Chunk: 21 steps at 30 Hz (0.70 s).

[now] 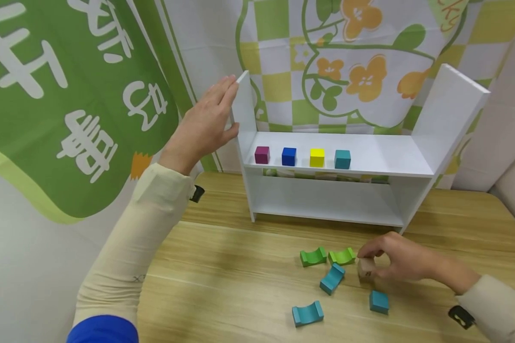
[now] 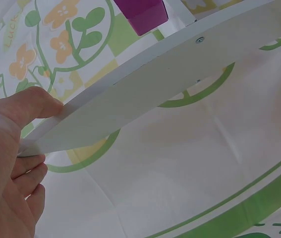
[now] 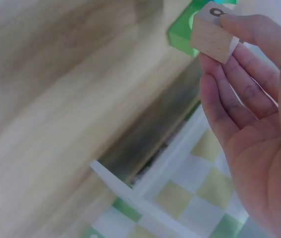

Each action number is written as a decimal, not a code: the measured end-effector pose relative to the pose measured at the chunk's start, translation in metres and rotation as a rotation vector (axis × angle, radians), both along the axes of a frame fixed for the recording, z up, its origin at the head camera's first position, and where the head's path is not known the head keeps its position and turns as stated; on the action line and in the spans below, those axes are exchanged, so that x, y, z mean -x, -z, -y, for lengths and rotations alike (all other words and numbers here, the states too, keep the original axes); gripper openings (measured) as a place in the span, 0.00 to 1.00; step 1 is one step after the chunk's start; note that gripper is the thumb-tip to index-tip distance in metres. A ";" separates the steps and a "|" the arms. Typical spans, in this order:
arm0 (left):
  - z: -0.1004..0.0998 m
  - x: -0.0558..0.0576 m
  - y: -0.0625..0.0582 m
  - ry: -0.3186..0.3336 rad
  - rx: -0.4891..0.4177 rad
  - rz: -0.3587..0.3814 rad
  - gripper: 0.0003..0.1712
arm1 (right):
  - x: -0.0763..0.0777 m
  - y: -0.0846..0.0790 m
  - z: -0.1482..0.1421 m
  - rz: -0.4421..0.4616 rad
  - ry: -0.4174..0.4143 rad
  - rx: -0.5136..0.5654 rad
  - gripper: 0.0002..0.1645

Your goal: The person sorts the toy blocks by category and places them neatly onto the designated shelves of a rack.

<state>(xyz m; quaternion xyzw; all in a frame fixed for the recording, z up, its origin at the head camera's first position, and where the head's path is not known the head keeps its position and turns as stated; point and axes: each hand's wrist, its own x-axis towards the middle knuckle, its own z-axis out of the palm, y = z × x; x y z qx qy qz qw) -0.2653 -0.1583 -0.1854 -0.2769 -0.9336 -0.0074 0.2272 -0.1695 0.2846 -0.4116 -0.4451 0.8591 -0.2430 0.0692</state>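
Observation:
My left hand (image 1: 208, 119) grips the upright left side panel of a white shelf (image 1: 334, 195); in the left wrist view the thumb and fingers lie on opposite sides of the panel (image 2: 115, 109). At the table's right, my right hand (image 1: 405, 257) pinches a plain wooden cube (image 3: 212, 37) with a dark mark on it. Beside this cube lie a light green curved block (image 1: 342, 256) and a darker green curved block (image 1: 313, 257). Closer to me are two blue-teal curved blocks, one tilted (image 1: 332, 278) and one lower (image 1: 307, 314), and a teal cube (image 1: 379, 302).
On the upper shelf board stand a magenta cube (image 1: 262, 155), a blue cube (image 1: 289, 156), a yellow cube (image 1: 317, 157) and a teal cube (image 1: 342, 159) in a row. The shelf stands on a wooden table (image 1: 210, 267) before a patterned cloth (image 1: 279, 52). A green banner (image 1: 90, 109) hangs at left.

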 end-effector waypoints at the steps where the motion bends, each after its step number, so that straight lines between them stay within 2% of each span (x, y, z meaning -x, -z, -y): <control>1: 0.000 0.000 0.000 -0.001 0.000 0.000 0.47 | 0.000 -0.003 0.000 0.007 0.006 -0.011 0.17; 10: 0.000 0.000 0.000 0.005 -0.002 0.003 0.47 | 0.000 -0.026 -0.001 0.040 0.037 -0.077 0.21; 21: 0.002 -0.001 0.000 0.001 0.001 0.007 0.47 | 0.000 -0.047 -0.003 0.013 0.038 -0.097 0.20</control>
